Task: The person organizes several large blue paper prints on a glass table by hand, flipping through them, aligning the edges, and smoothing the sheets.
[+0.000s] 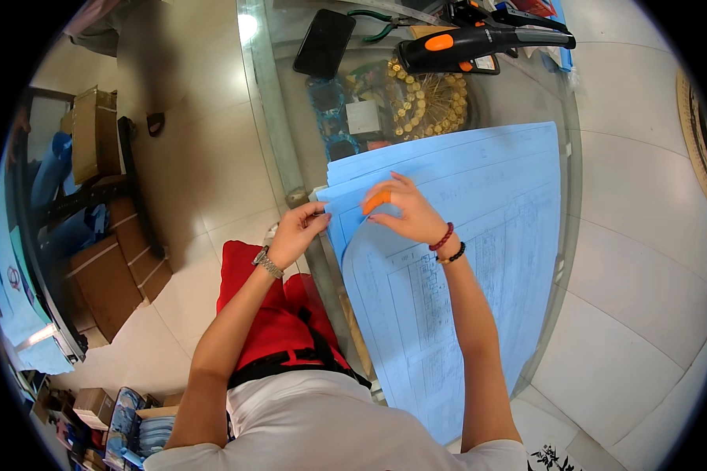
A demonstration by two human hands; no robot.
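On the glass-topped table lies a stack of large blue printed sheets (479, 259), with line drawings and tables on them. The top sheet bends up in a curve (357, 250) along its left side. My left hand (293, 235), with a metal watch on the wrist, pinches the stack's left edge between thumb and fingertips. Over the upper left of the sheets is my right hand (407, 212), its fingers bent and a little apart from the thumb. An orange cover (377, 202), seemingly a finger cot, sits on one finger. Two bead bracelets circle that wrist.
Beyond the sheets, the glass table (518, 102) bears a black phone (324, 43), green-handled pliers (381, 30) and a black-and-orange handheld tool (479, 45). Gold-coloured round decorations (432, 98) show there too. Cardboard boxes (106, 286) stand on a rack at left.
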